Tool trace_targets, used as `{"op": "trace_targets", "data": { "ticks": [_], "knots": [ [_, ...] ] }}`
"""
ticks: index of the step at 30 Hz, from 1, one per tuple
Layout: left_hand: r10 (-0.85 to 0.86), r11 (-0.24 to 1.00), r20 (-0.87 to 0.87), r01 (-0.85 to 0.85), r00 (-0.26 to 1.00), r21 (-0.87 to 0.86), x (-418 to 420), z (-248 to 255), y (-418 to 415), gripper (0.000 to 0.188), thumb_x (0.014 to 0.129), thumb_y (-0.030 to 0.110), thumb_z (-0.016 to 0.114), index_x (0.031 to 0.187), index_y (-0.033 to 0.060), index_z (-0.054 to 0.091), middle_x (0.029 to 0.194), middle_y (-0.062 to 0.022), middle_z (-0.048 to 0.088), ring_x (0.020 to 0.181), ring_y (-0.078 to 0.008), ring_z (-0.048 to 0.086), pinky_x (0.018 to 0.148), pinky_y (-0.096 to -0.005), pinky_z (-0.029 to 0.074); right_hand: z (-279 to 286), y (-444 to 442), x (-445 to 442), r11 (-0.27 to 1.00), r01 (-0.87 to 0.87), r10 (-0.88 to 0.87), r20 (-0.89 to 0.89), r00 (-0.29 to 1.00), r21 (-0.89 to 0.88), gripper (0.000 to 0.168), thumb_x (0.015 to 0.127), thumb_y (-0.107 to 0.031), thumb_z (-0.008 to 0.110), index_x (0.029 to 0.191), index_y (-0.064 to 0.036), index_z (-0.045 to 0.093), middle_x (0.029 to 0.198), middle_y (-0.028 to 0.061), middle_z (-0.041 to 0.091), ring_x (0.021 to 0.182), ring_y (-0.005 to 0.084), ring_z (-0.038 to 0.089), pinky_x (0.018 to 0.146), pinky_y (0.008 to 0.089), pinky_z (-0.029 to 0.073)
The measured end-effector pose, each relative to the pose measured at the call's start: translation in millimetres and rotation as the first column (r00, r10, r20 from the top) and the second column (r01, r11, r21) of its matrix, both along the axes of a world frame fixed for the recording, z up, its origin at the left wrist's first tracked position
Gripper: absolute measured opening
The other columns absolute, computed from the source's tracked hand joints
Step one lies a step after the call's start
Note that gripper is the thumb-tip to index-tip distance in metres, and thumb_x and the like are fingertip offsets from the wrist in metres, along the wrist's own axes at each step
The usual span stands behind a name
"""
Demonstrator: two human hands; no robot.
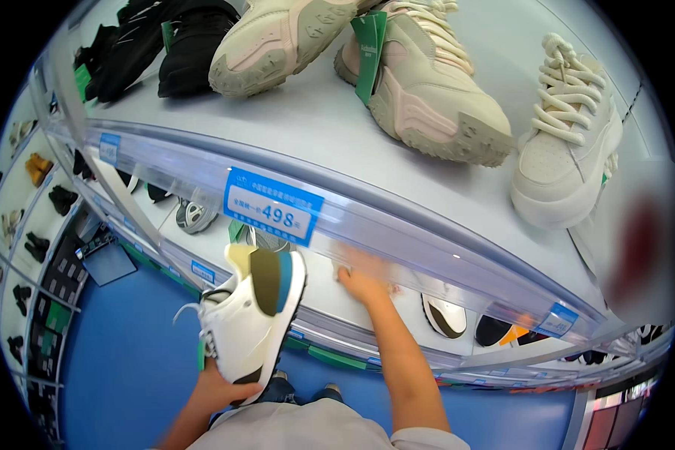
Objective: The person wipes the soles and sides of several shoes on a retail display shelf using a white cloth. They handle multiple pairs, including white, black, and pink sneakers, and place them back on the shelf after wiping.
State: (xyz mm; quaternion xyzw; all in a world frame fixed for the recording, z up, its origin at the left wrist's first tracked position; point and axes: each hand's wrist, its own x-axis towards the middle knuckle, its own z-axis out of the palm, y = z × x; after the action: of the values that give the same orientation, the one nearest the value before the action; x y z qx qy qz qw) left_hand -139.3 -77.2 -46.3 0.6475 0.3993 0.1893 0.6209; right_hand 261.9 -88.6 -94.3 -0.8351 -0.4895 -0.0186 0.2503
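Observation:
My left hand (222, 388) grips a white sneaker (247, 326) by its toe end, and the heel points up. The sneaker has olive, teal and pale yellow panels, a loose lace and a green tag at its side. My right hand (365, 278) reaches onto the lower white shelf (320, 281). Its fingers show only blurred through the clear plastic shelf edge (399, 242), so whether they hold anything is unclear. A small reddish patterned patch (395, 289) shows beside that hand. To its right on the same shelf stands a white sneaker with a dark panel (445, 315).
Above, the upper shelf (292, 121) holds beige-and-pink sneakers (439, 90), a cream laced sneaker (565, 135) and black shoes (188, 53). A blue price label (273, 205) sits in its edge. More shoe racks (28, 242) line the left. Blue floor (124, 337) lies below.

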Motion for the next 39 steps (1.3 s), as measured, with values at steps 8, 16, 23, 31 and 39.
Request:
{"op": "trace_targets", "data": {
  "ticks": [8,16,23,31,39],
  "knots": [
    [0.094,0.982,0.208,-0.124,0.974,0.14,74,57,-26,0.104,0.058,0.009,0.094,0.145,0.0039,0.037,0.134,-0.0133,0.053,0.126,-0.024,0.053,0.105,-0.0401,0.045,38,-137,0,0.932,-0.36,0.354,-0.116,0.928,-0.036,0.038,0.074,-0.005,0.063,0.108,-0.019,0.073,0.129,0.0046,0.063,0.119,0.0344,0.052,0.105,0.0451,0.041],
    [0.356,0.916,0.304,-0.394,0.883,0.071,55,62,-42,0.094,0.067,0.01,0.085,0.147,-0.0006,0.037,0.131,-0.0141,0.059,0.12,-0.0256,0.058,0.105,-0.0381,0.046,52,-145,-37,0.946,-0.307,0.306,0.026,0.952,0.107,0.029,0.073,-0.004,0.066,0.101,-0.011,0.072,0.116,0.0091,0.064,0.104,0.0353,0.056,0.092,0.0445,0.049],
    [0.467,0.876,0.365,-0.478,0.805,-0.065,15,75,-39,0.093,0.069,0.016,0.083,0.147,-0.0019,0.037,0.128,-0.0152,0.059,0.114,-0.0266,0.061,0.096,-0.0386,0.052,45,-80,-103,0.821,-0.546,0.532,0.125,0.838,0.164,0.043,0.07,-0.006,0.07,0.113,-0.01,0.068,0.115,0.0106,0.063,0.106,0.0315,0.057,0.088,0.0435,0.049],
    [0.477,0.868,0.284,-0.497,0.832,-0.004,5,69,-48,0.096,0.064,0.023,0.088,0.143,-0.0034,0.039,0.125,-0.0151,0.06,0.113,-0.0266,0.062,0.093,-0.0392,0.054,5,7,-145,0.86,-0.503,0.45,0.333,0.828,0.09,0.042,0.08,-0.01,0.064,0.122,-0.011,0.062,0.112,0.0099,0.061,0.101,0.0296,0.056,0.081,0.0425,0.048],
    [0.209,0.95,0.063,-0.218,0.976,0.223,83,68,-46,0.088,0.068,0.018,0.088,0.141,-0.0022,0.043,0.128,-0.0166,0.061,0.113,-0.0255,0.062,0.099,-0.0368,0.05,7,-86,-94,0.952,-0.307,0.291,0.293,0.911,0.009,0.036,0.079,-0.009,0.061,0.115,-0.012,0.062,0.097,0.0094,0.058,0.085,0.029,0.057,0.071,0.0412,0.048]
  ]
}}
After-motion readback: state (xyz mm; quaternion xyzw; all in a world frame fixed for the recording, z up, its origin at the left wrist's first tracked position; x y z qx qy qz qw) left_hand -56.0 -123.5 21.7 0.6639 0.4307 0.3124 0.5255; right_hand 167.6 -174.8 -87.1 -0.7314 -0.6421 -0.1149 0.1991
